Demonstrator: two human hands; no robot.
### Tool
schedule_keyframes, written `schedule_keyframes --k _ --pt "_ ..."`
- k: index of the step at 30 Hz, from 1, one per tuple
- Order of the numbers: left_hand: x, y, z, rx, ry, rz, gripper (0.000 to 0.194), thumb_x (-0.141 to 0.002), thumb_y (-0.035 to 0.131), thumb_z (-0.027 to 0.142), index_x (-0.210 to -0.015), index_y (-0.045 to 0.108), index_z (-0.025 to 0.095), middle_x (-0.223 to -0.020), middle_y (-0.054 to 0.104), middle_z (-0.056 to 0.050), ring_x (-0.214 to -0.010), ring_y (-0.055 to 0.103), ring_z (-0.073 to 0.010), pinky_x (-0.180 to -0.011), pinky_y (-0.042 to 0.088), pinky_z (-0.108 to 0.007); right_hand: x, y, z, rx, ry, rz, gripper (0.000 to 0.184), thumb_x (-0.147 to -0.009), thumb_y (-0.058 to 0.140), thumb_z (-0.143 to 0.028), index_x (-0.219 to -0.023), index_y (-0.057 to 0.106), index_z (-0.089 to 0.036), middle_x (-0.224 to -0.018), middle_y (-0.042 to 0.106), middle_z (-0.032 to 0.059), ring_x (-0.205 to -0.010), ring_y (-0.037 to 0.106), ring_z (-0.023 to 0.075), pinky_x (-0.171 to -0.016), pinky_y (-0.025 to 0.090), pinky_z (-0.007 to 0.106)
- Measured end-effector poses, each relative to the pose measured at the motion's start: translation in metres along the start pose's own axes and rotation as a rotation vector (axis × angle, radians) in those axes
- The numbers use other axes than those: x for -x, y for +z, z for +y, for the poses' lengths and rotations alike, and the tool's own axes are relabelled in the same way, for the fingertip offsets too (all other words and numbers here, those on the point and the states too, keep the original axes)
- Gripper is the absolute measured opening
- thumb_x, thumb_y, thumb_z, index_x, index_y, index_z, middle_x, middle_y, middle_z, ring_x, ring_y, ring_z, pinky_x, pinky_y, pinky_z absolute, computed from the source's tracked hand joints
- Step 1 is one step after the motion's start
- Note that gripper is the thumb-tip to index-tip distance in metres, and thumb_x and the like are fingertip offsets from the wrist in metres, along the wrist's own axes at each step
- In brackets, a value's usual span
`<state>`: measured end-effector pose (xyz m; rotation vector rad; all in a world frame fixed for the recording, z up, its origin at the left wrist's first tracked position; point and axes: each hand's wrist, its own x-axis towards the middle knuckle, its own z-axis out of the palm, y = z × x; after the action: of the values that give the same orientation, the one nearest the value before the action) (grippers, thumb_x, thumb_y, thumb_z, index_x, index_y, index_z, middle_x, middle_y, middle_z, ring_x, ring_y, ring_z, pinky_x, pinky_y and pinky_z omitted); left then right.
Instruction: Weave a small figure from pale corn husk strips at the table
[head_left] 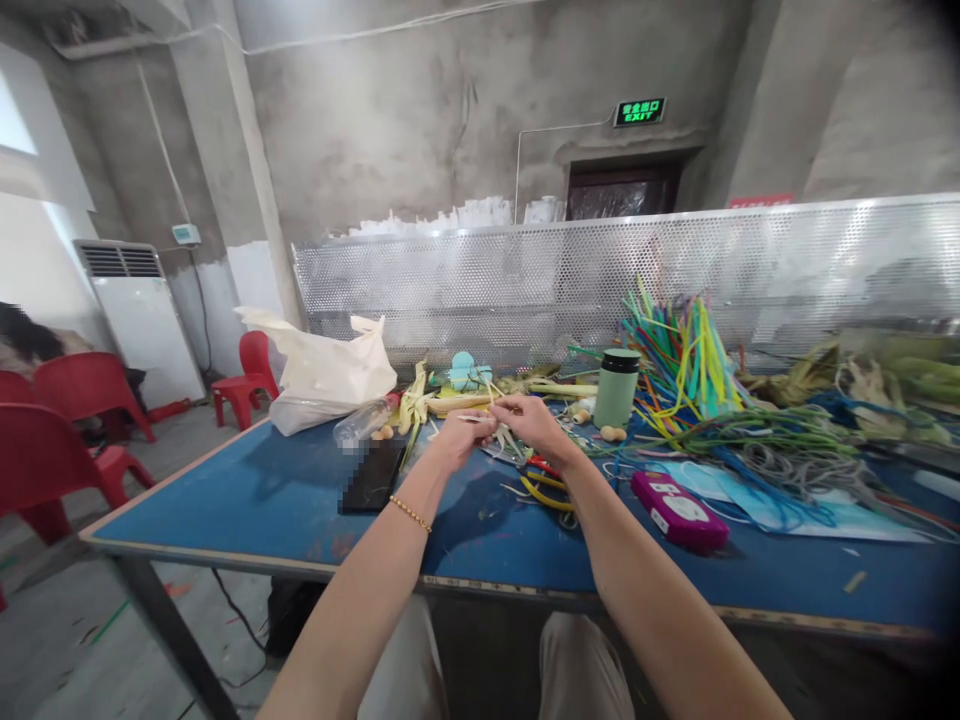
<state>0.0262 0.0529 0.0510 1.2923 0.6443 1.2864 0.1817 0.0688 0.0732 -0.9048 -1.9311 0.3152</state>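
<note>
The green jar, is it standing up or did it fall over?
Standing up: the green jar has its black lid at the top, and its sides rise straight from the blue table.

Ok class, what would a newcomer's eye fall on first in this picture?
Probably the bundle of bright yellow and teal strips, at the back of the blue table, right of the green canister. The lit exit sign high on the wall would likely come next, then the left hand and right hand, close together mid-picture, pinching thin pale material.
</note>
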Motion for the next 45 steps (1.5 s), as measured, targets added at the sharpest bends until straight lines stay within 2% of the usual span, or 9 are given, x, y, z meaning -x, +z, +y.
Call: schedule_keyframes --k 4,7,12,20,26,32,38,41,45 --pt "0.001 -0.001 0.002 0.031 -0.032 -0.071 0.028 -0.049 0.085 0.020 -0.067 0.066 0.010 -0.061 0.058 0.000 -0.057 0.048 -0.0090 -0.058 0.032 -0.027 0.003 -0.001 -0.005 -0.241 0.167 -0.030 0.025 -0.074 0.065 -0.040 -0.067 0.061 -0.017 -0.050 0.055 -0.0022 -0.045 0.047 0.0113 -0.046 0.038 0.024" --pt "0.001 0.000 0.005 0.063 -0.062 -0.108 0.029 -0.048 0.084 0.015 -0.072 0.069 0.009 -0.067 0.062 -0.003 -0.061 0.052 -0.0106 -0.060 0.034 -0.027 0.005 -0.002 -0.011 -0.343 0.245 0.001 0.030 -0.072 0.068 -0.046 -0.067 0.060 -0.017 -0.046 0.052 -0.0033 -0.040 0.044 0.0100 -0.041 0.037 0.023" --pt "0.004 0.003 0.007 0.053 -0.042 -0.045 0.034 -0.056 0.087 0.033 -0.069 0.066 0.010 -0.062 0.059 -0.001 -0.056 0.050 -0.0091 -0.056 0.031 -0.025 0.005 -0.001 -0.014 -0.430 0.251 0.017 0.035 -0.069 0.072 -0.049 -0.065 0.059 -0.017 -0.044 0.051 -0.0039 -0.039 0.043 0.0084 -0.039 0.036 0.021" --pt "0.005 0.008 0.004 -0.065 -0.011 0.043 0.036 -0.049 0.087 0.036 -0.059 0.061 0.014 -0.052 0.052 0.002 -0.050 0.043 -0.0083 -0.053 0.027 -0.026 0.004 0.005 -0.011 -0.360 0.219 0.032 0.033 -0.071 0.069 -0.047 -0.062 0.058 -0.017 -0.043 0.050 -0.0033 -0.037 0.040 0.0088 -0.039 0.031 0.023" --pt "0.002 0.006 0.000 -0.111 -0.005 0.036 0.030 -0.050 0.084 0.033 -0.057 0.061 0.014 -0.051 0.053 0.002 -0.049 0.042 -0.0078 -0.053 0.027 -0.025 0.001 0.012 0.001 -0.268 0.167 0.093 0.032 -0.072 0.067 -0.047 -0.061 0.057 -0.018 -0.044 0.047 -0.0040 -0.042 0.038 0.0093 -0.043 0.029 0.023" --pt "0.000 0.006 -0.006 -0.101 0.009 0.055 0.030 -0.049 0.084 0.032 -0.055 0.061 0.014 -0.050 0.051 0.002 -0.048 0.041 -0.0077 -0.053 0.027 -0.026 0.000 0.012 0.001 -0.168 0.107 0.113 0.034 -0.073 0.066 -0.047 -0.059 0.058 -0.017 -0.051 0.052 -0.0012 -0.049 0.042 0.0107 -0.047 0.032 0.024" --pt "-0.001 0.006 -0.003 -0.014 0.001 0.024 0.034 -0.049 0.086 0.034 -0.059 0.062 0.012 -0.054 0.054 0.001 -0.052 0.044 -0.0084 -0.055 0.029 -0.027 -0.003 0.007 -0.002 -0.207 0.119 0.079 0.037 -0.073 0.067 -0.051 -0.062 0.063 -0.016 -0.048 0.050 -0.0012 -0.046 0.041 0.0113 -0.045 0.032 0.025" --pt "-0.002 0.004 -0.001 0.073 -0.028 -0.020 0.037 -0.046 0.088 0.029 -0.070 0.068 0.010 -0.061 0.059 -0.002 -0.057 0.051 -0.0108 -0.058 0.031 -0.027 -0.003 0.004 0.000 -0.188 0.130 0.104 0.039 -0.073 0.067 -0.053 -0.063 0.063 -0.016 -0.046 0.049 -0.0016 -0.045 0.040 0.0112 -0.044 0.031 0.024" --pt "-0.004 0.000 -0.003 0.085 -0.005 0.031 0.033 -0.050 0.087 0.026 -0.074 0.070 0.009 -0.062 0.061 -0.004 -0.059 0.053 -0.0123 -0.061 0.035 -0.028 -0.002 0.004 0.003 -0.171 0.152 0.127 0.039 -0.074 0.067 -0.053 -0.067 0.065 -0.015 -0.046 0.048 -0.0024 -0.044 0.040 0.0110 -0.044 0.030 0.024"
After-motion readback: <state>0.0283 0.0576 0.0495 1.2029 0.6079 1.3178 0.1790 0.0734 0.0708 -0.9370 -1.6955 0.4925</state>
